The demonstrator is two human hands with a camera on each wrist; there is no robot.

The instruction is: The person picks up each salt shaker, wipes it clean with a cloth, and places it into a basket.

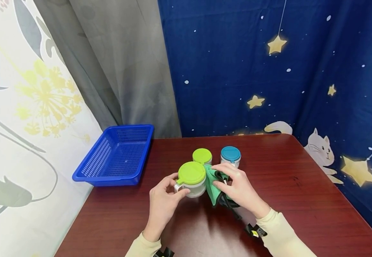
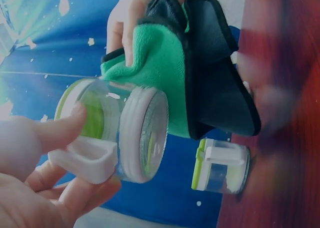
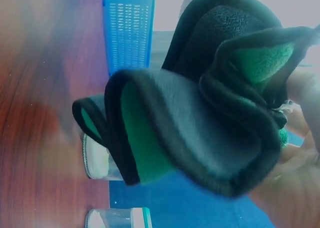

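Observation:
My left hand (image 1: 164,203) grips the white handle (image 2: 92,160) of a clear jar (image 1: 196,189) with a lime-green lid (image 1: 191,173), held up off the table. In the left wrist view the jar's base faces the table side. My right hand (image 1: 240,185) holds a bunched cloth (image 1: 212,184), green and fluffy on one face, dark on the other, with black edging. The cloth lies against the jar's side. Behind them stand a second green-lidded jar (image 1: 202,156) and a blue-lidded jar (image 1: 230,155), both on the table.
A blue perforated basket (image 1: 136,178) sits at the table's back left. The dark red wooden table (image 1: 279,178) ends at a grey curtain (image 1: 134,71) and a blue star-patterned curtain (image 1: 224,71). A white patterned cloth (image 1: 19,107) hangs along the left side.

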